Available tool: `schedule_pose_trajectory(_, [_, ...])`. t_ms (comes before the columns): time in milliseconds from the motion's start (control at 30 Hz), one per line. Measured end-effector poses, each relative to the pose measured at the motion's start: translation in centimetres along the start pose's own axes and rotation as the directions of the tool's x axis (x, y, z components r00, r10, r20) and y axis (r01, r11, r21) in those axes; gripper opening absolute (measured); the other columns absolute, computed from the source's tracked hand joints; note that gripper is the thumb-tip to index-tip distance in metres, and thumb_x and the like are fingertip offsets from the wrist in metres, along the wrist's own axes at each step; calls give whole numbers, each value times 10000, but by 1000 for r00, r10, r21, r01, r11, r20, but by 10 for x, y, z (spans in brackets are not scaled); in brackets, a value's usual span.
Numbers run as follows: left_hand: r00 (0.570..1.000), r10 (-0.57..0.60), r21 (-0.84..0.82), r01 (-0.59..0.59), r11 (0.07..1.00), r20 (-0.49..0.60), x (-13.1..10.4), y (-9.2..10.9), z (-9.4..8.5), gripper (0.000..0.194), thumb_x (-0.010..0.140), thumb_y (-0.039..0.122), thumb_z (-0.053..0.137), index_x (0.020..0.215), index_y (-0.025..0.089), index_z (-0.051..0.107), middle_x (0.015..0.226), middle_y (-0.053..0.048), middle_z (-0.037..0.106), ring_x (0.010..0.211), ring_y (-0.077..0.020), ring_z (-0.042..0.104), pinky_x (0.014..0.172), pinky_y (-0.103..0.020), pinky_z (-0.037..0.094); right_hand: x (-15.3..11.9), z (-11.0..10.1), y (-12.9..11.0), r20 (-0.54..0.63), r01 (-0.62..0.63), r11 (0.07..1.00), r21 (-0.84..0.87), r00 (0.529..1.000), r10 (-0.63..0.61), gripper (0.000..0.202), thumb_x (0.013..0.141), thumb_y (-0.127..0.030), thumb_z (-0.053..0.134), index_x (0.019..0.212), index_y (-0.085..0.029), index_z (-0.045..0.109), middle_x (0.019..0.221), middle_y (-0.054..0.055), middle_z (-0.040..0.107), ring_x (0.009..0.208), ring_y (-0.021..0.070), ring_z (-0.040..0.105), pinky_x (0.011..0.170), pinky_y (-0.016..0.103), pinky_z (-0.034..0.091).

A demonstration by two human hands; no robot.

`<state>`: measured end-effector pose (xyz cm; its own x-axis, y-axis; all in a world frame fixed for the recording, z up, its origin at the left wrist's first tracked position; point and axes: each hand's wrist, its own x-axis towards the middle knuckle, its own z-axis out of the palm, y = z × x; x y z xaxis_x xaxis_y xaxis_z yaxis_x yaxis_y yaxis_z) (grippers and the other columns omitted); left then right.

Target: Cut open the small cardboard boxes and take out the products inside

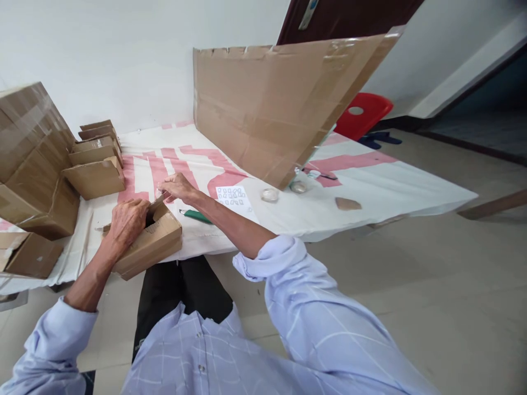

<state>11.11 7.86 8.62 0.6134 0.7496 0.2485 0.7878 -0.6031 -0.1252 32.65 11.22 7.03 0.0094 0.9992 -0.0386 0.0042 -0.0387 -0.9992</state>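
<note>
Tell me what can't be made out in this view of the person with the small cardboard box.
- Inside of the small cardboard box: covered by the left hand, head view.
- Small item pinched in the right hand: too small to identify.
- Print on the white sheet: too small to read.
- Table behind the large cardboard panel: hidden by the panel.
- Big taped carton: cut off by the left edge.

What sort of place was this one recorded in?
Probably an improvised packing spot in a plain room. A low surface under a red-printed white cloth carries stacked small cartons, and both hands work on another carton beside a big cardboard sheet.
</note>
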Motion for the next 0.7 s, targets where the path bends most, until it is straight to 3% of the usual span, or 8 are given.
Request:
schedule_pose_trajectory(200, [1000,-29,-21,29,999,-9,0,1,-1,305,1094,172,501,973,206,779,1047,-171,822,956,-315,746,813,-408,461,6,6,13,-74,29,998,61,997,-25,257,885,-195,785,650,-180,682,718,49,775,651,147,744,517,182,553])
schedule_pose_trajectory(400, [999,-36,-32,36,999,0,-2,5,-3,305,1085,153,505,973,201,784,1052,-175,820,975,-323,748,839,-419,472,16,5,17,-203,35,988,148,979,-4,286,962,-256,778,708,-197,662,728,34,779,606,123,721,533,187,570])
schedule_pose_trajectory(700, [1000,-17,10,17,1000,12,-2,6,-5,322,1113,160,480,1028,189,789,1058,-169,824,994,-312,749,861,-411,473,21,-10,6,-197,116,978,173,977,-80,439,993,-494,840,728,-193,660,763,39,785,610,110,716,528,185,559])
